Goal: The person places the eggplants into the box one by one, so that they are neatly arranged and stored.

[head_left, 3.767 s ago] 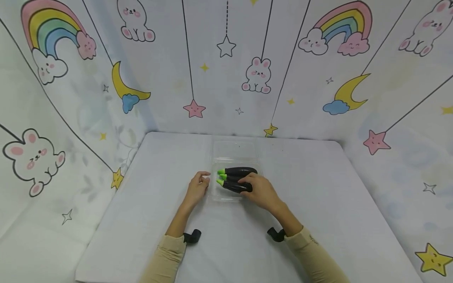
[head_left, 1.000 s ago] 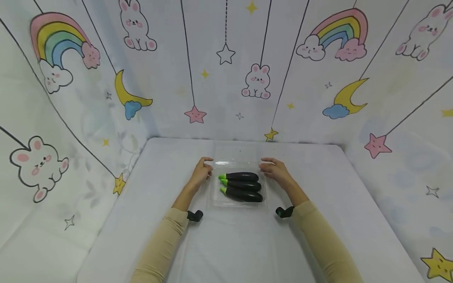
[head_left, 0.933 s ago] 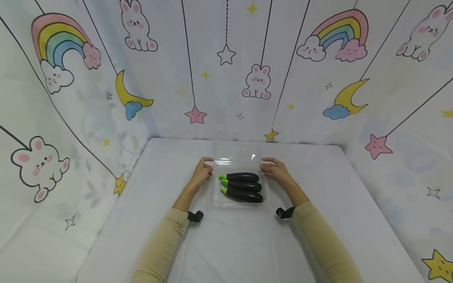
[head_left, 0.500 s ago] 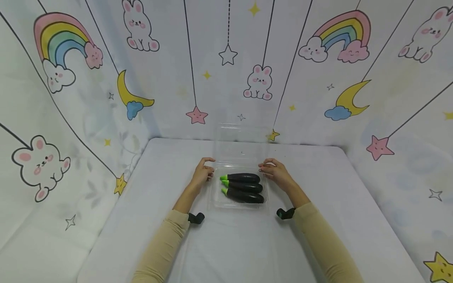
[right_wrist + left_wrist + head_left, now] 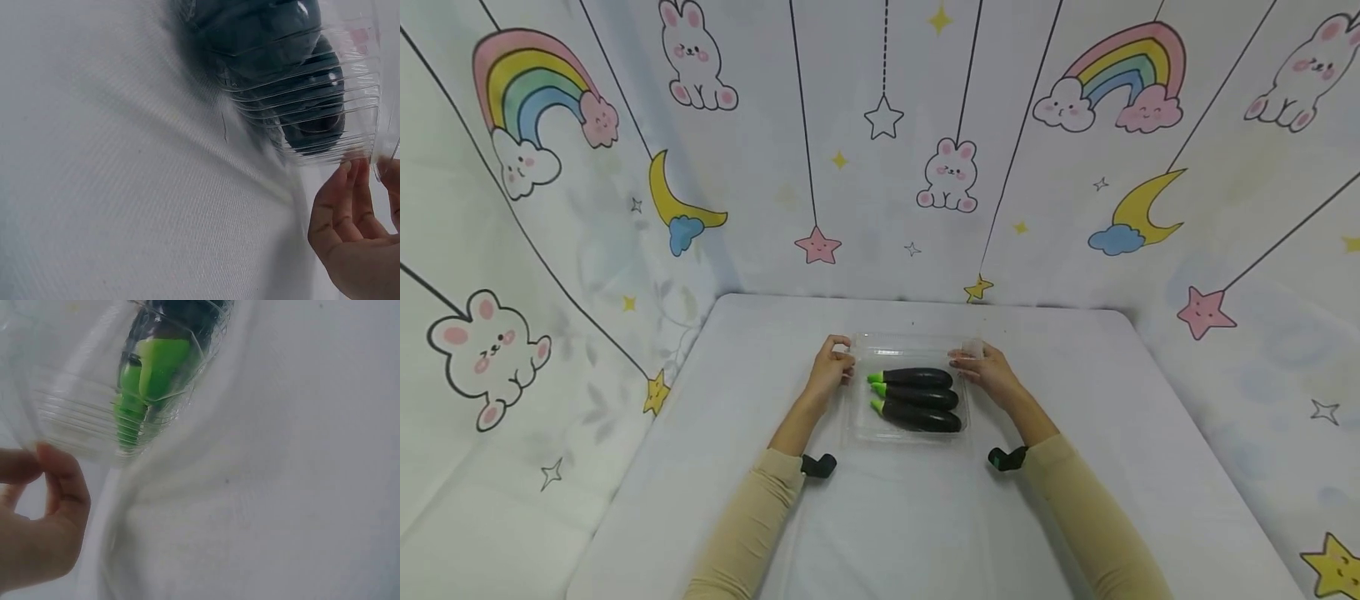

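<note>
A clear plastic clamshell container (image 5: 887, 435) sits on the white table, its lid (image 5: 910, 342) tilted up over the back part. Inside lie three dark eggplants (image 5: 921, 396) side by side, green stem ends to the left. My left hand (image 5: 830, 372) pinches the plastic edge at the back left corner; in the left wrist view its thumb and finger meet at the container edge. On the back right, my right hand (image 5: 992, 373) holds the lid's edge, and in the right wrist view its fingertips touch the ribbed side wall (image 5: 369, 84). The lid's outline is faint.
The white-covered table (image 5: 1052, 400) reaches out on both sides of the container. Behind it rises a fabric backdrop (image 5: 1037, 183) printed with rabbits, rainbows, moons and stars. A black wrist camera mount (image 5: 818, 465) sits at the left wrist, another (image 5: 1007, 458) at the right.
The right hand has left the eggplants for the back right corner. The lid, flat behind the container, has been raised upright and tilted toward me. The eggplants now lie more spread apart.
</note>
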Motion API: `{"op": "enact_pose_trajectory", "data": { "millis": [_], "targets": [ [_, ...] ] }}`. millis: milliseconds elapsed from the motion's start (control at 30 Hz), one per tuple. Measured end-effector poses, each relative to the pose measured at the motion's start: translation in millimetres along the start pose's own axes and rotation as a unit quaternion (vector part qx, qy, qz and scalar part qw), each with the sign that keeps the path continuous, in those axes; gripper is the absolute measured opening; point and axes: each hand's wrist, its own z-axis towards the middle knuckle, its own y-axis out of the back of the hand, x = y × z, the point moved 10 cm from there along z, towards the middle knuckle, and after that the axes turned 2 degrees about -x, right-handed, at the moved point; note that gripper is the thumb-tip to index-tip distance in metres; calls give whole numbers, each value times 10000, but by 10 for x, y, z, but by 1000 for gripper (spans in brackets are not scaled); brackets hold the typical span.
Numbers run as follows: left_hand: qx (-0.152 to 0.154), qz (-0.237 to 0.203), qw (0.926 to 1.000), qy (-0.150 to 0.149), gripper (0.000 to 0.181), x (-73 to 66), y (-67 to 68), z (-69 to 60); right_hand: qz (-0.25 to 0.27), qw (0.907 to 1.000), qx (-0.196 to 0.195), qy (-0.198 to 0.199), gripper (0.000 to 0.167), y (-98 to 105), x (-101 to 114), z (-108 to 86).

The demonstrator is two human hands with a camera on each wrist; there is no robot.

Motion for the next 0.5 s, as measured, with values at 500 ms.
{"op": "enact_pose_trajectory", "data": {
  "millis": [500],
  "targets": [
    [-204, 137, 9993, -286, 10, -39, -2, -73, -1272, 9896, -460, 488, 37, 127, 138, -206]
  ]
}}
